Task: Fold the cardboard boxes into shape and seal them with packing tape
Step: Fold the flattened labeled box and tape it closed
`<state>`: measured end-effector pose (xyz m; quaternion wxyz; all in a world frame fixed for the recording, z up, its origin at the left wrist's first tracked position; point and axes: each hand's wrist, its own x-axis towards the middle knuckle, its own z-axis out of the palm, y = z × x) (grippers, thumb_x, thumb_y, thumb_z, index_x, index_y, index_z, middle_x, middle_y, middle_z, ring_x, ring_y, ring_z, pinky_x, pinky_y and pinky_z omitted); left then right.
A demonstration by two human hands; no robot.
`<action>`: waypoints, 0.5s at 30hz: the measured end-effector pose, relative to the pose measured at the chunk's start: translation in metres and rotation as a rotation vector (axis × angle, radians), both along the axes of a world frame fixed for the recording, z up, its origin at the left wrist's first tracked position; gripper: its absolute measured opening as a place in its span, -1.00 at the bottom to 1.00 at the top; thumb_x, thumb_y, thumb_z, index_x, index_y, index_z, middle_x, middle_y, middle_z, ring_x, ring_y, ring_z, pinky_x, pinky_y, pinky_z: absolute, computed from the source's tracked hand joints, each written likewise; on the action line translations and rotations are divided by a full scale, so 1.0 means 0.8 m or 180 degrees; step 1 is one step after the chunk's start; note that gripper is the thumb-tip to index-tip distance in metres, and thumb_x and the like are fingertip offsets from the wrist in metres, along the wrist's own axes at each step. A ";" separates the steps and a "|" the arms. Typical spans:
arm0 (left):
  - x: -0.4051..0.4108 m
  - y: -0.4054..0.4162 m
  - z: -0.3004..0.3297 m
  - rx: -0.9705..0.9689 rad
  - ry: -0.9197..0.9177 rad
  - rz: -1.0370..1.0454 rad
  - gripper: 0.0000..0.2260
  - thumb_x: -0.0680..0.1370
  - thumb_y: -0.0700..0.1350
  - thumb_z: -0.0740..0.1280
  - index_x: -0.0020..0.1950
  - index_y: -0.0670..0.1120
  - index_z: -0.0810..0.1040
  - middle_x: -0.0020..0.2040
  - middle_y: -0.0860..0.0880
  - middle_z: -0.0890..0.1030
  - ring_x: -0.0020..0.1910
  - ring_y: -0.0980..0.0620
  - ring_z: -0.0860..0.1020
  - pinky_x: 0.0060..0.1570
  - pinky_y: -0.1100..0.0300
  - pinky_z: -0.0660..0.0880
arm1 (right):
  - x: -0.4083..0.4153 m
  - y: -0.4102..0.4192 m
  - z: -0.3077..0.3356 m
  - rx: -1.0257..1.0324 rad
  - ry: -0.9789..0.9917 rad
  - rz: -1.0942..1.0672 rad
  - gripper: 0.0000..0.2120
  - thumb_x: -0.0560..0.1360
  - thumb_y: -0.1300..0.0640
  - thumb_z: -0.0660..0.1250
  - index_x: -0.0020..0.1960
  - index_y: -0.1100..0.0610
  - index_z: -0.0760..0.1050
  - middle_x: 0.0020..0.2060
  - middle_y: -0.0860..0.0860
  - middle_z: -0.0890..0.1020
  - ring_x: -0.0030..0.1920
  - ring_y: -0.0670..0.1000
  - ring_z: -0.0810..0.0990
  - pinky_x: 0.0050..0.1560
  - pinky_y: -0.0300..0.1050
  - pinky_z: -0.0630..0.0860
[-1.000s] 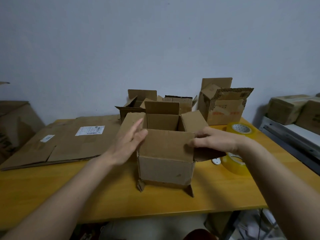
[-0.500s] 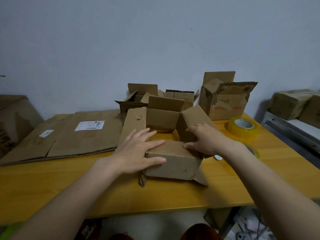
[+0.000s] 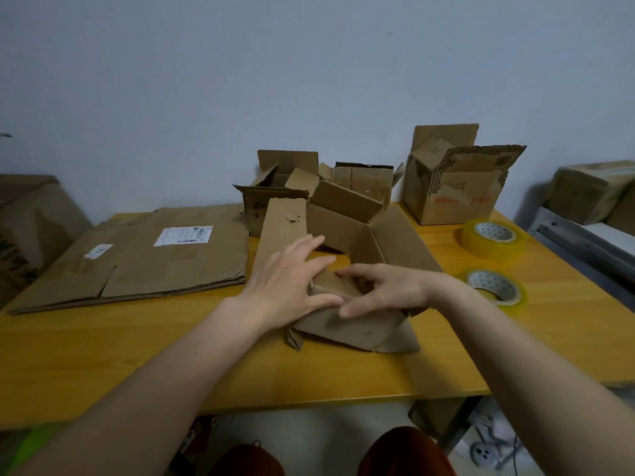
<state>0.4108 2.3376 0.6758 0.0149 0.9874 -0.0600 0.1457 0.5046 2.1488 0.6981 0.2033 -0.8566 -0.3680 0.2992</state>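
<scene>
The small cardboard box (image 3: pixel 347 269) lies directly under and just beyond both hands, in the middle of the yellow wooden table (image 3: pixel 137 355), tipped toward the person so that its open mouth faces up and away. The left hand (image 3: pixel 288 283) rests flat, fingers straight and spread, on the near flap and left side; the right hand (image 3: pixel 385 290) presses down on the same near flap with fingers extended, tips touching the left hand's fingers, and neither curls round anything. The flap being pushed runs left to right across the hands, so my guess is that the next push goes down and away into the opening. A long side flap (image 3: pixel 283 231) stands up just beyond the left hand, and a wide flap (image 3: pixel 398 238) splays beyond the right. Two rolls of yellowish packing tape (image 3: pixel 493 240) (image 3: pixel 494 290) sit to the right of the right wrist, nearer that hand. A flattened carton (image 3: pixel 144 262) left of the left hand carries a white shipping label (image 3: pixel 183 235), its print too small to read; the open box (image 3: pixel 453 180) beyond the rolls bears red writing I cannot make out.
</scene>
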 end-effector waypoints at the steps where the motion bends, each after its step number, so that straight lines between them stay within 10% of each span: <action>1: -0.002 -0.001 0.000 -0.0050 -0.0146 0.0117 -0.25 0.37 0.46 0.13 0.48 0.11 0.28 0.55 -0.01 0.14 0.52 -0.02 0.09 0.40 0.02 0.03 | -0.003 0.001 -0.005 -0.0081 -0.0150 0.0074 -0.03 0.29 -0.26 0.48 0.52 -0.13 0.03 0.40 -0.07 0.29 0.31 -0.02 0.34 0.28 -0.08 0.39; 5: -0.016 -0.010 -0.004 0.0144 -0.0749 0.0328 -0.11 0.32 0.45 0.27 0.49 -0.04 0.27 0.51 -0.14 0.24 0.51 -0.09 0.16 0.47 -0.06 -0.09 | -0.005 0.002 -0.024 -0.0078 -0.1062 0.0205 -0.08 0.36 -0.01 0.51 0.53 -0.10 0.02 0.25 0.00 0.36 0.25 0.04 0.36 0.30 0.00 0.38; 15: -0.036 -0.030 -0.053 0.0633 -0.0821 0.0966 0.23 0.11 0.31 0.57 0.53 -0.09 -0.07 0.52 -0.19 0.00 0.52 -0.22 -0.01 0.39 -0.36 0.01 | 0.014 -0.051 0.003 0.0198 -0.0194 0.0100 -0.32 0.44 0.14 0.44 0.45 -0.20 0.23 0.24 -0.04 0.43 0.20 0.02 0.46 0.26 0.06 0.46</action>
